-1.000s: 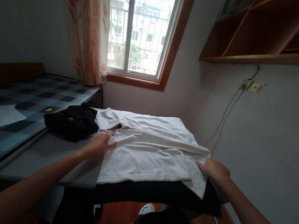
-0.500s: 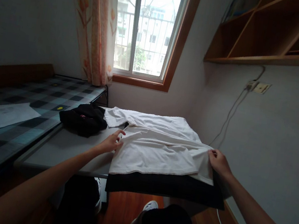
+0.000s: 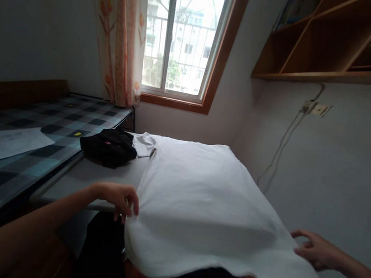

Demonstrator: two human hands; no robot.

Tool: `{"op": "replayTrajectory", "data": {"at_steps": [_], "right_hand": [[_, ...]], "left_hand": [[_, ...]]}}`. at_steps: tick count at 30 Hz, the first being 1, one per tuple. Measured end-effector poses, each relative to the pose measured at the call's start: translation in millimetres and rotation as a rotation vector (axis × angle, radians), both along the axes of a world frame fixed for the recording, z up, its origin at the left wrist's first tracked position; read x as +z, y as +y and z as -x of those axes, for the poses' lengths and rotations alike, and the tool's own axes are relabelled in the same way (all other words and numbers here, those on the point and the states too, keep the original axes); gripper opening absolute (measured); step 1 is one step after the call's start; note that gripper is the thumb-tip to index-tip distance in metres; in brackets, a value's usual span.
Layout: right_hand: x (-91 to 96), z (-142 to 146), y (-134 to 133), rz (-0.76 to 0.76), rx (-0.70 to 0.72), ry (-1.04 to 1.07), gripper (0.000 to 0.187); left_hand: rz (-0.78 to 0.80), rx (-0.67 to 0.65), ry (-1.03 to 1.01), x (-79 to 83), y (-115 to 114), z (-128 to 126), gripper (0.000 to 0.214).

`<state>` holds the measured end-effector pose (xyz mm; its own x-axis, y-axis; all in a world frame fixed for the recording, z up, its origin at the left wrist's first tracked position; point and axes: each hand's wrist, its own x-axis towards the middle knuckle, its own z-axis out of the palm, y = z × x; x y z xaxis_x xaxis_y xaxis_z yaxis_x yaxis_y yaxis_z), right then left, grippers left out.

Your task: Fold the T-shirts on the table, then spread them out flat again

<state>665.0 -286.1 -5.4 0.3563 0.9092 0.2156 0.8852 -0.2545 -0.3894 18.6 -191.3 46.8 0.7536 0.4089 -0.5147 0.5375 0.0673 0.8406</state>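
Note:
A white T-shirt [image 3: 205, 194] lies spread over the table, its lower part billowing past the front edge. My left hand [image 3: 118, 196] is at the shirt's left edge, fingers bent down and pinching the cloth. On the other side, my right hand [image 3: 317, 251] is at the right edge, thumb and forefinger apart with their tips by the fabric. The hem corner hangs loose below that hand. One sleeve [image 3: 144, 144] sticks out at the far left, beside a black bundle of cloth [image 3: 109, 145]. The black cloth seen earlier under the hem is now covered.
The grey table [image 3: 69, 181] meets a bed with a checked cover [image 3: 47, 122], where papers [image 3: 16, 142] lie. Wooden shelves [image 3: 323, 48] hang on the right wall above a socket [image 3: 320, 109] with dangling cables. A window [image 3: 183, 40] is straight ahead.
The bunched white shirt has been pulled toward me and flattened, its hem now over the front edge. My left hand moved nearer; my right hand moved outward and down.

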Motion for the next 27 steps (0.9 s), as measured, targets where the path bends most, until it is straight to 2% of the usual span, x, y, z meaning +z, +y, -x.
{"op": "replayTrajectory", "data": {"at_steps": [2,4,6,8,10,12,16,19,22,27], "right_hand": [[-16.3,-1.0,-8.9,0.031,-0.045,0.020,0.028],[-14.8,-2.6,-2.3,0.100,-0.042,0.080,0.024],[-0.7,-2.4,18.3,0.151,-0.002,0.114,0.019],[16.4,4.4,46.7,0.188,0.036,0.102,0.014],[28.6,21.4,76.0,0.195,0.024,0.041,0.010],[33.6,47.6,101.9,0.132,0.041,-0.029,0.012],[32.0,110.2,146.3,0.047,0.099,-0.141,0.023],[29.9,151.7,182.0,0.019,0.164,-0.170,0.024],[23.8,183.4,220.8,-0.017,0.240,-0.196,0.027],[1.8,214.3,275.0,-0.084,0.355,-0.212,0.037]], "left_hand": [[0.034,-0.044,0.064,-6.1,2.1,2.9,0.043],[-0.055,0.015,0.089,-6.6,10.2,3.2,0.045],[-0.264,0.141,0.075,-5.9,23.9,-0.1,0.044],[-0.542,0.286,0.040,-8.8,42.4,-6.6,0.038],[-0.815,0.409,0.013,-17.2,63.6,-14.9,0.029],[-1.034,0.496,0.023,-28.6,85.6,-23.0,0.026],[-1.274,0.592,0.227,-42.3,128.8,-32.1,0.037],[-1.291,0.635,0.449,-38.7,162.0,-31.1,0.037],[-1.166,0.643,0.609,-33.4,195.9,-25.4,0.038],[-1.067,0.660,0.667,-41.4,241.3,-13.6,0.048]]}}
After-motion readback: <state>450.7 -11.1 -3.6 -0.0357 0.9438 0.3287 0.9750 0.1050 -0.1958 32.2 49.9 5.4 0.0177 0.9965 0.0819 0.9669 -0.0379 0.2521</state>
